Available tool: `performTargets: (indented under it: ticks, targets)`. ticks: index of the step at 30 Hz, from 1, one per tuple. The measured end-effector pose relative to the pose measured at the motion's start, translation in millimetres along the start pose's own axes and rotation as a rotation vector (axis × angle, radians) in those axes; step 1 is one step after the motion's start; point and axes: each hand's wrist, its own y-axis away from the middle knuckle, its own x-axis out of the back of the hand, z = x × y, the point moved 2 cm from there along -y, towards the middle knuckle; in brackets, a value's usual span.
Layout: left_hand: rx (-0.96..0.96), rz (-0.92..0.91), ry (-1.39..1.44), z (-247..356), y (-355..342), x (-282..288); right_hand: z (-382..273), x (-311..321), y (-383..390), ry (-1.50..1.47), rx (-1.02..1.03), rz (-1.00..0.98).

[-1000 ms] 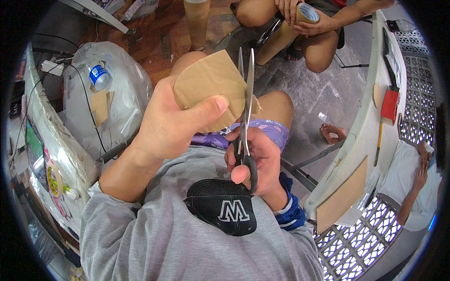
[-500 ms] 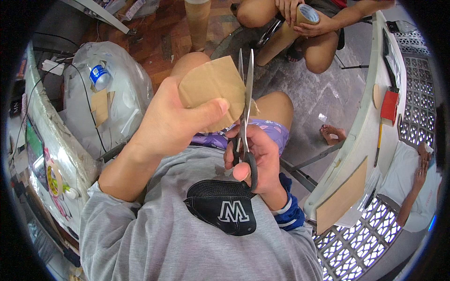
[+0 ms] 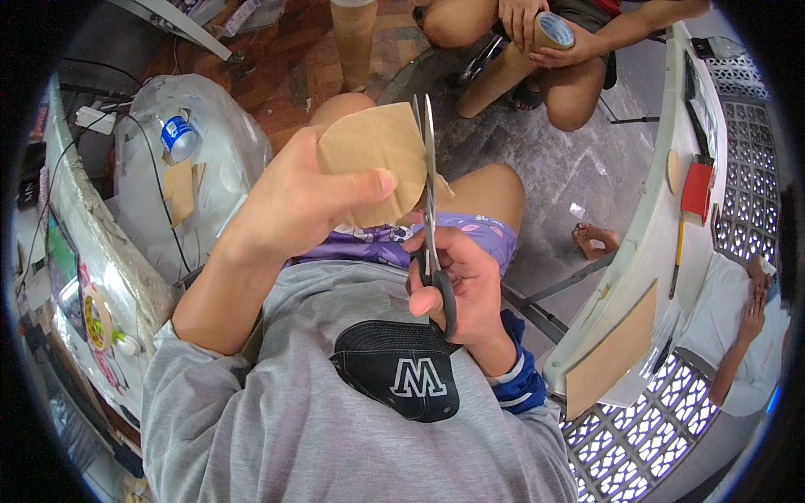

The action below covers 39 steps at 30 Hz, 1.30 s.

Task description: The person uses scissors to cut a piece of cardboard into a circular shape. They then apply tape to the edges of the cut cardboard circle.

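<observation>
A piece of brown cardboard point(image 3: 369, 155) with a rounded edge is pinched in my left hand point(image 3: 289, 193), the thumb lying across its front. My right hand point(image 3: 465, 281) grips a pair of scissors point(image 3: 430, 184) by black handles, with the thumb through one loop. The blades point upward along the cardboard's right edge and stand slightly apart. A thin curled offcut point(image 3: 444, 189) hangs just right of the blades. Part of the right fingers is hidden behind the handles.
To the right, a white table point(image 3: 625, 289) bears a brown cardboard sheet point(image 3: 612, 352), a red box point(image 3: 696, 189) and a yellow pencil point(image 3: 676, 260). A plastic-wrapped surface point(image 3: 218, 126) with a blue-labelled bottle point(image 3: 178, 137) is at left. Ahead, another person's hands hold a cardboard tube point(image 3: 503, 75).
Both hands have shifted slightly left with the cardboard and the scissors. The scissor blades have drawn closer together along the cardboard's edge.
</observation>
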Motion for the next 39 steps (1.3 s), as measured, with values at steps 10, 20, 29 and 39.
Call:
performTargets:
  ticks: [10, 20, 29, 39]
  targets:
    - [-0.067, 0.092, 0.125, -11.8, 8.2, 28.6, -1.1, -14.2, -27.8, 0.118, -0.182, -0.018]
    - [-0.403, 0.967, 0.587, -68.9, 110.2, 232.6, 109.3, -165.9, -228.6, 0.207, -0.633, -0.79]
    - [-0.291, 1.675, -0.186, -111.4, 124.8, 284.6, 149.9, -186.7, -265.3, 0.579, -0.53, -0.778]
    - [-0.221, 0.878, 0.106, -40.1, 74.2, 207.7, 62.6, -139.6, -242.5, -0.032, -0.157, -0.268]
